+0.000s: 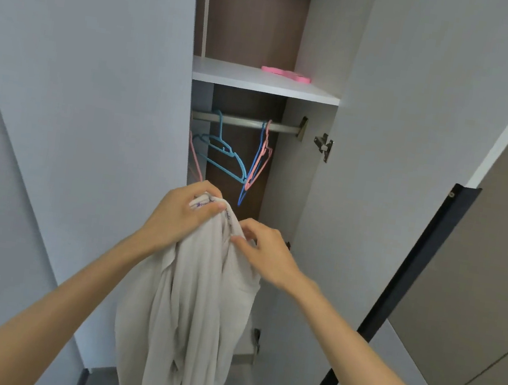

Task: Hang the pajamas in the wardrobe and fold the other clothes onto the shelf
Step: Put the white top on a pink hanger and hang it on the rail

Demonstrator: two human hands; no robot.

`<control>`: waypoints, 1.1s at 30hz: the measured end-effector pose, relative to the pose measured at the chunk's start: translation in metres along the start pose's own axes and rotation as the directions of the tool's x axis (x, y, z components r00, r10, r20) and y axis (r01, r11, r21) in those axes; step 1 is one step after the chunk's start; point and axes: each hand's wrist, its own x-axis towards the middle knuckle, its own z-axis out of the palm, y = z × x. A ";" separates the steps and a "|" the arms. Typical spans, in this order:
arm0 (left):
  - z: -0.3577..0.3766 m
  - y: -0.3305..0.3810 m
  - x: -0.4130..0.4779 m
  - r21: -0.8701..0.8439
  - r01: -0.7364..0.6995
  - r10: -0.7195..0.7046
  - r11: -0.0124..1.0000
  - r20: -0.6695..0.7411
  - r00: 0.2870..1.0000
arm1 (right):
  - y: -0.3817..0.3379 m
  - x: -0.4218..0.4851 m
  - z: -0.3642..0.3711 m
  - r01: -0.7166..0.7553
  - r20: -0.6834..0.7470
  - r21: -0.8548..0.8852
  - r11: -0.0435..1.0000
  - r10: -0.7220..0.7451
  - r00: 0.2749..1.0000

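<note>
Left: closed grey wardrobe door (79, 102). Centre: white shelf (261, 82) with pink item (285, 74), rail (246, 122) with hangers (228, 156). Below, left hand (177, 214) grips beige garment (195, 298) top; right hand (266, 249) pinches its edge. Right: open door (399, 147).

Two bare forearms come into view from the near bottom corners. No sleeve shows on either one, as far up as the picture's edge. The left hand (177, 217) and the right hand (265, 251) carry no glove, ring, watch or bracelet on the parts in view. The fingernails that show are short and unpainted.
</note>
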 end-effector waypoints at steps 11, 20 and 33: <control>-0.051 -0.075 0.016 -0.028 0.110 -0.111 0.994 -0.021 0.994 | 0.009 0.088 0.035 -0.086 -0.103 0.158 0.984 0.103 0.989; -0.060 -0.113 0.048 0.014 0.115 -0.115 0.993 -0.038 0.993 | 0.036 0.194 0.058 -0.192 -0.095 0.177 0.965 0.211 0.973; -0.058 -0.159 0.119 -0.045 0.234 -0.238 0.971 -0.124 0.963 | 0.090 0.341 0.106 -0.569 0.335 0.603 0.559 0.471 0.817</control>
